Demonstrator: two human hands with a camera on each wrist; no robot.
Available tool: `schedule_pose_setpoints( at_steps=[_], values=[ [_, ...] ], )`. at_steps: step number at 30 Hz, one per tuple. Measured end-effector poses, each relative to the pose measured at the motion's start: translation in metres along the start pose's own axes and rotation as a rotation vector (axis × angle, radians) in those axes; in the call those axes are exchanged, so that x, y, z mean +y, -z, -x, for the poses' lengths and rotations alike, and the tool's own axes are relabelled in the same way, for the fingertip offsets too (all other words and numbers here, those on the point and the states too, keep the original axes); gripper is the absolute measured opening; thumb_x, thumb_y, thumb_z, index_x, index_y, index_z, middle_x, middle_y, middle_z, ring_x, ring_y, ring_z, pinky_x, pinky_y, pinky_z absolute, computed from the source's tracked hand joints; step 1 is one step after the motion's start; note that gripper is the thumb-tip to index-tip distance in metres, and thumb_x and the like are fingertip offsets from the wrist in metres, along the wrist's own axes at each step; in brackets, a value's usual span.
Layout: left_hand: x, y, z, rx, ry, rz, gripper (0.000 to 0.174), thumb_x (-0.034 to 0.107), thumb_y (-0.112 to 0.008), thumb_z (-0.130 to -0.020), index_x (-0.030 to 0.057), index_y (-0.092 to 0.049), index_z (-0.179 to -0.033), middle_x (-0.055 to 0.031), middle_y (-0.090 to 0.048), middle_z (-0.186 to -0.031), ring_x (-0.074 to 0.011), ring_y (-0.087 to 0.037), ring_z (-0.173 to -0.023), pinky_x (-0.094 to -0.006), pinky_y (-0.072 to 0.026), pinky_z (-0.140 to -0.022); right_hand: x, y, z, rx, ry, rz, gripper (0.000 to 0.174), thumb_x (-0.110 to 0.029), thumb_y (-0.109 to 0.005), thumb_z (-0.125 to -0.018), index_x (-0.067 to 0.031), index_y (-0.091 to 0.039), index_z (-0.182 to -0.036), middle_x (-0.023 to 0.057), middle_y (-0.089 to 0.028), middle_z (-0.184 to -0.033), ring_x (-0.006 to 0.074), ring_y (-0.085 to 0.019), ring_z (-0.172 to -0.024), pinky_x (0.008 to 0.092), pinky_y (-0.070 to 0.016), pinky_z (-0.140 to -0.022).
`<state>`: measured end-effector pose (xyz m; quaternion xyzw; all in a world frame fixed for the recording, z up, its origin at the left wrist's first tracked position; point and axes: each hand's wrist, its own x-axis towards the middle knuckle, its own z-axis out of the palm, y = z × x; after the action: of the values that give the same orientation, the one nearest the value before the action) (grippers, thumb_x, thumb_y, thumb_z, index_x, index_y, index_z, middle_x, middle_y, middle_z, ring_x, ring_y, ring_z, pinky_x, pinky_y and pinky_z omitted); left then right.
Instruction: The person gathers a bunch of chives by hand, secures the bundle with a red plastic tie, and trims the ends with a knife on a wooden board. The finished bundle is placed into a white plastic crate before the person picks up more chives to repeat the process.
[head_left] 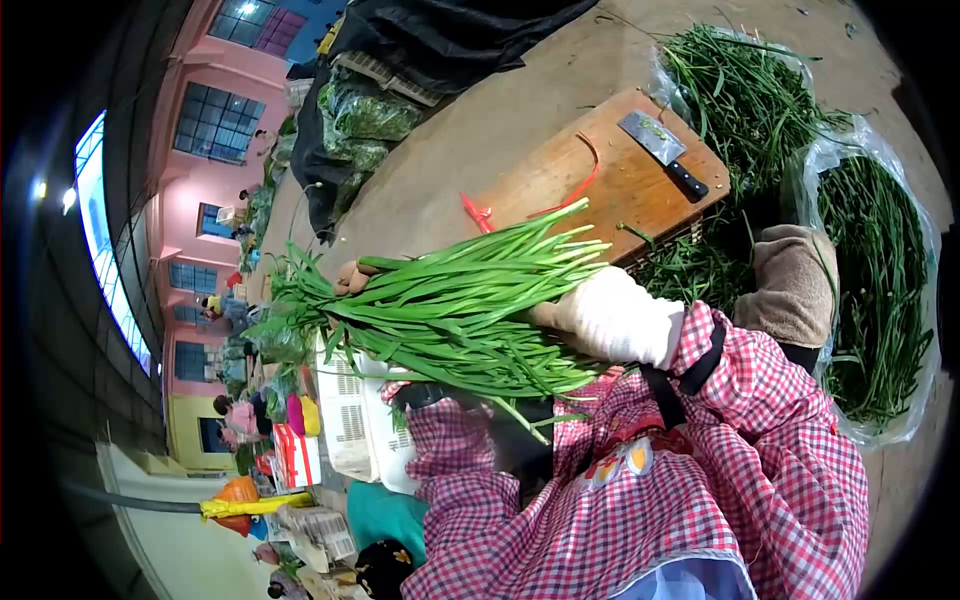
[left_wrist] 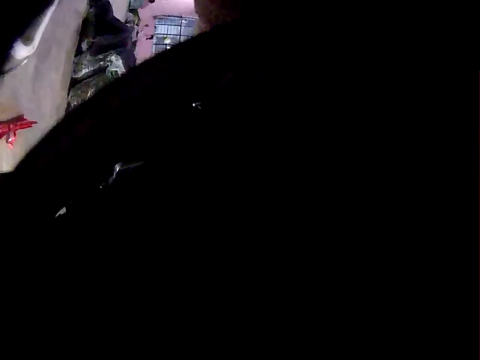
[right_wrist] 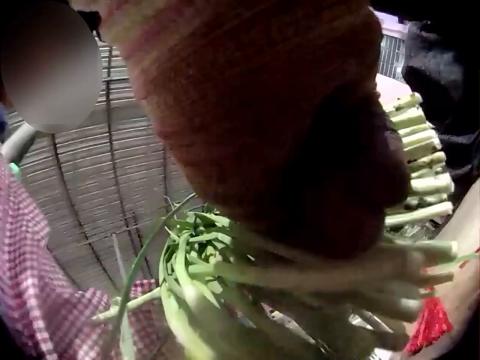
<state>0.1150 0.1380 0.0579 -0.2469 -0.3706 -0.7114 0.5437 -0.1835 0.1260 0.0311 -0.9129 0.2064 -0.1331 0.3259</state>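
A large bunch of long green stalks point(head_left: 450, 290) lies across both hands, pale cut ends to the right and leafy tops to the left in the head view. My right hand point(head_left: 555, 318), with a white wrap point(head_left: 640, 325) at the wrist, grips it near the cut ends. The right wrist view shows that hand point(right_wrist: 285, 142) dark and close, curled over the stalks point(right_wrist: 420, 157). Fingers of my left hand point(head_left: 352, 279) curl round the leafy side; the rest of the hand is hidden under the leaves. Nearly all of the left wrist view is black.
A cleaver point(head_left: 662, 150) rests on a wooden board point(head_left: 560, 165) with red tape point(head_left: 478, 213). Clear plastic bags of greens point(head_left: 870, 290) stand at the right. White crates point(head_left: 345, 410) are below the leafy tops. Black sheeting point(head_left: 440, 45) covers bagged greens at the back.
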Motion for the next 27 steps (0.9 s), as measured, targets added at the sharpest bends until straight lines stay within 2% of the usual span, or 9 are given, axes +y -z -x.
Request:
schedule_pose_setpoints(
  at_steps=[3,7,9,11,14,17,19,23,27],
  values=[
    [-0.012,-0.013,-0.002,0.111,-0.063,-0.016,0.013,0.024,-0.058,-0.093,0.0162,-0.054,-0.102,0.0046,-0.051,-0.091,-0.0080,-0.050,-0.073,-0.0272,-0.0448,-0.067,0.009,0.000,0.005,-0.041,-0.008,0.158,0.027,-0.028,-0.056,-0.087,-0.0139,-0.065,-0.108,0.0137,-0.068,-0.083,0.0320,-0.067,-0.076,0.0434,-0.0521,-0.065],
    [-0.006,-0.018,-0.003,0.062,0.003,-0.022,0.011,0.024,-0.057,-0.093,0.0167,-0.054,-0.101,0.0047,-0.051,-0.090,-0.0085,-0.049,-0.073,-0.0277,-0.0443,-0.068,0.044,-0.004,0.037,-0.054,0.011,0.189,0.025,-0.030,-0.061,-0.085,-0.0132,-0.068,-0.102,0.0145,-0.068,-0.085,0.0343,-0.067,-0.080,0.0451,-0.0526,-0.069],
    [-0.002,-0.023,-0.004,0.037,0.044,-0.026,0.010,0.024,-0.056,-0.094,0.0170,-0.053,-0.100,0.0048,-0.050,-0.089,-0.0087,-0.049,-0.073,-0.0280,-0.0441,-0.068,0.083,-0.025,0.065,-0.113,-0.056,0.178,0.030,-0.041,-0.059,-0.086,-0.0124,-0.065,-0.095,0.0127,-0.063,-0.070,0.0358,-0.064,-0.067,0.0467,-0.0504,-0.060],
    [0.000,-0.026,-0.004,0.029,0.069,-0.034,0.009,0.024,-0.056,-0.094,0.0173,-0.053,-0.100,0.0048,-0.050,-0.089,-0.0089,-0.048,-0.073,-0.0283,-0.0438,-0.068,0.127,-0.051,0.077,-0.511,-0.304,0.399,0.035,-0.040,-0.061,-0.085,-0.0136,-0.066,-0.107,0.0137,-0.066,-0.075,0.0348,-0.066,-0.071,0.0465,-0.0510,-0.062],
    [0.005,-0.029,-0.007,0.015,0.101,-0.035,0.007,0.024,-0.055,-0.095,0.0176,-0.053,-0.099,0.0049,-0.050,-0.088,-0.0092,-0.047,-0.073,-0.0287,-0.0435,-0.069,0.092,-0.006,0.093,-0.254,-0.391,0.139,0.046,-0.036,-0.066,-0.084,-0.0149,-0.059,-0.124,0.0181,-0.067,-0.078,0.0348,-0.067,-0.075,0.0457,-0.0523,-0.065],
    [0.007,-0.031,-0.010,0.007,0.121,-0.030,0.006,0.024,-0.054,-0.096,0.0180,-0.052,-0.098,0.0050,-0.050,-0.088,-0.0095,-0.046,-0.073,-0.0291,-0.0431,-0.069,0.069,-0.002,0.086,0.258,-0.095,-0.209,0.036,-0.029,-0.066,-0.086,-0.0101,-0.063,-0.116,0.0173,-0.068,-0.083,0.0343,-0.067,-0.077,0.0412,-0.0538,-0.068],
    [0.005,-0.032,-0.012,0.001,0.126,-0.034,0.006,0.024,-0.053,-0.096,0.0183,-0.052,-0.097,0.0050,-0.049,-0.087,-0.0097,-0.046,-0.074,-0.0293,-0.0429,-0.070,0.037,0.009,0.074,0.387,0.070,-0.530,0.027,-0.024,-0.066,-0.087,-0.0091,-0.066,-0.109,0.0154,-0.067,-0.080,0.0314,-0.068,-0.075,0.0377,-0.0540,-0.066],
    [-0.004,-0.032,-0.016,-0.016,0.134,-0.033,0.005,0.024,-0.052,-0.097,0.0188,-0.051,-0.096,0.0052,-0.049,-0.086,-0.0101,-0.045,-0.074,-0.0299,-0.0424,-0.070,0.012,0.010,0.043,0.474,0.039,-0.344,0.027,-0.029,-0.065,-0.088,-0.0100,-0.066,-0.106,0.0090,-0.067,-0.066,0.0252,-0.067,-0.058,0.0357,-0.0548,-0.058],
    [0.002,-0.030,-0.019,-0.016,0.198,-0.038,0.006,0.019,-0.054,-0.095,0.0200,-0.050,-0.091,0.0050,-0.047,-0.084,-0.0106,-0.043,-0.074,-0.0313,-0.0400,-0.070,0.007,-0.006,0.020,0.464,0.059,-0.279,0.026,-0.033,-0.064,-0.086,-0.0101,-0.064,-0.099,0.0127,-0.065,-0.073,0.0287,-0.067,-0.069,0.0390,-0.0533,-0.063]
  ],
)
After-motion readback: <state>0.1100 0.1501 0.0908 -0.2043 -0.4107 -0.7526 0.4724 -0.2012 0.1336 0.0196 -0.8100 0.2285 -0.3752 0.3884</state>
